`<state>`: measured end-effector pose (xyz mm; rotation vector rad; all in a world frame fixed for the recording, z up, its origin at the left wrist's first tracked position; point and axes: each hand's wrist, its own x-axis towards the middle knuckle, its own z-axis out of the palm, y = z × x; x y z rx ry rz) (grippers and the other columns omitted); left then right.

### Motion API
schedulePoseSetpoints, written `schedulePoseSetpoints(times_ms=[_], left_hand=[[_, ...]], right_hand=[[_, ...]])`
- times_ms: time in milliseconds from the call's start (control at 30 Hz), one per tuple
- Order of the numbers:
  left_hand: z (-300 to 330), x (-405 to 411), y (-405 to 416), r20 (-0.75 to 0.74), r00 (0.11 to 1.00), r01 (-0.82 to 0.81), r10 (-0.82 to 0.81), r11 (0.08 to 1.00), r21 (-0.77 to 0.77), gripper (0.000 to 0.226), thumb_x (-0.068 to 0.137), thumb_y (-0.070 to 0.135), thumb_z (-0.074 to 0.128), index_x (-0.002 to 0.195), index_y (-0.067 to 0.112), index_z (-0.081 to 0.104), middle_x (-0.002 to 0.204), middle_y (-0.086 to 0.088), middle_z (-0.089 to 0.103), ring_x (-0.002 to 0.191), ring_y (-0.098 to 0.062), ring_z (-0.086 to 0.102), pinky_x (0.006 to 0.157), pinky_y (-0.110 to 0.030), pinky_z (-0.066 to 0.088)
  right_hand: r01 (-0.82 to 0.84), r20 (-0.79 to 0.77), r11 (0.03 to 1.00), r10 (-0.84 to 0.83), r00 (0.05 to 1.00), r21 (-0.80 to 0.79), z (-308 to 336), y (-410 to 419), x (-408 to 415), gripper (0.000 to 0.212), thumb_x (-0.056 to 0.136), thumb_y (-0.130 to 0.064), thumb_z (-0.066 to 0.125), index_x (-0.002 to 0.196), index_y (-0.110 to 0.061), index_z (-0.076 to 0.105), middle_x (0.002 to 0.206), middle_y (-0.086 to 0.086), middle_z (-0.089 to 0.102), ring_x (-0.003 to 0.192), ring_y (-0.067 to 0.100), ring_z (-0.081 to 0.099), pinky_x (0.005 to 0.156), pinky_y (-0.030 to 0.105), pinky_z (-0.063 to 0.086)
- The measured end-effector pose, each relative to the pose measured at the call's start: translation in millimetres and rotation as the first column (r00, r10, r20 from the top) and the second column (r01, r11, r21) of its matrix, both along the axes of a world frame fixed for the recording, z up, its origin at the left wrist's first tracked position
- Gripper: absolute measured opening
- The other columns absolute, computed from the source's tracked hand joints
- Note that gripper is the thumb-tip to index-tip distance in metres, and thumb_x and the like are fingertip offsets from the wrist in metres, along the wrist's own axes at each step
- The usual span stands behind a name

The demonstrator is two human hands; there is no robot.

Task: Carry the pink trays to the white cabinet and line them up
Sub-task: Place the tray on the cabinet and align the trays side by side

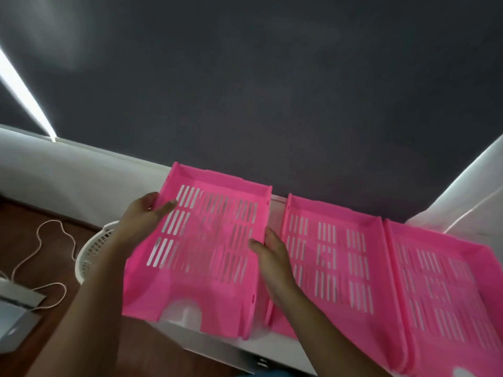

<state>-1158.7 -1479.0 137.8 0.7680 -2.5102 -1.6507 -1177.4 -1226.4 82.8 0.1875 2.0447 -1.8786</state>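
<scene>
Three pink slotted trays lie side by side on top of the white cabinet (276, 205), against a dark wall. The left tray (206, 289) is held on both sides: my left hand (144, 216) grips its left wall, my right hand (269, 254) grips its right wall. It looks slightly lifted or tilted at the front, overhanging the cabinet's front edge. The middle tray (334, 257) lies just to the right of my right hand. The right tray (446, 295) lies beside it and runs out of the frame.
A white round slotted basket (95, 246) stands on the brown floor to the left of the cabinet. A white cord (40, 240) loops across the floor toward a white box (16, 297) at the lower left. A white curtain (468, 191) hangs at the right.
</scene>
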Motion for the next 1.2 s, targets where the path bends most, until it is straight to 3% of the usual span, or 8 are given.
schedulePoseSetpoints(times_ms=[200,333,467,733,867,1000,1133,1200], left_hand=[[-36.1,-9.8,17.6,0.058,0.998,-0.022,0.025,0.999,-0.041,0.046,0.094,0.026,0.063,0.133,0.003,0.056,0.106,-0.003,0.059,0.1,-0.024,0.06,0.087,-0.032,0.041],[-47.2,-19.5,20.6,0.088,0.996,0.012,0.0,0.991,-0.13,0.051,0.092,0.031,0.063,0.133,0.003,0.055,0.114,-0.006,0.064,0.107,-0.028,0.063,0.092,-0.037,0.045],[-42.2,-27.3,41.5,0.041,0.999,0.007,0.005,0.956,-0.292,0.06,0.092,0.032,0.063,0.142,0.004,0.048,0.14,-0.021,0.056,0.128,-0.038,0.054,0.107,-0.044,0.039],[-60.5,-26.4,173.4,0.119,0.899,0.435,-0.421,0.888,-0.148,0.077,0.097,0.044,0.05,0.156,0.008,0.018,0.162,-0.01,0.03,0.147,-0.027,0.032,0.117,-0.036,0.026],[-71.6,-29.1,215.6,0.178,0.856,0.495,-0.485,0.869,-0.014,0.086,0.097,0.039,0.053,0.157,0.007,0.001,0.152,-0.014,0.044,0.12,-0.026,0.061,0.099,-0.028,0.047],[-93.8,-37.8,226.5,0.163,0.872,0.479,-0.462,0.873,-0.09,0.085,0.096,0.029,0.051,0.157,0.011,-0.005,0.15,-0.022,0.044,0.117,-0.037,0.064,0.094,-0.049,0.055],[-97.0,-43.7,239.7,0.128,0.88,0.474,-0.458,0.868,-0.15,0.074,0.1,0.005,0.04,0.157,0.008,-0.006,0.162,-0.014,0.027,0.077,0.007,0.051,0.062,-0.004,0.046],[-99.0,-48.7,246.1,0.115,0.883,0.469,-0.455,0.868,-0.162,0.074,0.098,-0.001,0.038,0.157,0.009,-0.005,0.163,-0.013,0.022,0.063,0.007,0.038,0.049,-0.002,0.039]], right_hand=[[-0.033,0.075,0.99,0.024,0.997,0.134,0.5,1.6,-1.1,0.078,0.096,-0.024,0.059,0.161,-0.018,0.016,0.168,0.002,0.018,0.152,0.022,0.025,0.115,0.033,0.026],[-0.089,0.054,0.962,0.077,0.996,0.258,6.4,6.2,0.4,0.071,0.103,-0.024,0.048,0.161,-0.017,0.009,0.169,0.003,0.013,0.142,0.034,0.04,0.102,0.035,0.044],[-0.099,-0.083,0.947,0.13,0.988,0.306,4.5,16.2,-2.9,0.069,0.102,-0.022,0.048,0.161,-0.018,0.012,0.168,-0.001,0.016,0.149,0.024,0.029,0.116,0.027,0.028],[0.313,-0.355,0.845,-0.159,0.921,0.433,4.0,133.0,-13.2,0.059,0.096,-0.013,0.059,0.152,-0.015,0.041,0.156,0.001,0.045,0.144,0.017,0.041,0.119,0.032,0.03],[0.466,-0.364,0.684,-0.302,0.881,0.561,-4.6,207.5,-2.3,0.063,0.096,-0.014,0.058,0.155,-0.015,0.035,0.166,0.009,0.024,0.137,0.034,0.05,0.106,0.04,0.046],[0.329,-0.174,0.64,-0.295,0.94,0.694,-18.7,255.4,6.5,0.079,0.097,-0.02,0.057,0.159,-0.004,0.011,0.169,0.018,0.002,0.155,0.032,-0.004,0.122,0.048,0.012],[0.212,-0.072,0.732,-0.218,0.973,0.647,-27.0,260.3,13.1,0.07,0.103,-0.022,0.046,0.16,-0.01,0.008,0.165,0.013,0.026,0.142,0.033,0.044,0.115,0.041,0.033],[0.202,-0.074,0.752,-0.201,0.977,0.628,-33.0,259.0,15.0,0.068,0.102,-0.013,0.045,0.161,-0.014,0.01,0.146,0.006,0.049,0.1,0.015,0.071,0.088,0.032,0.059]])
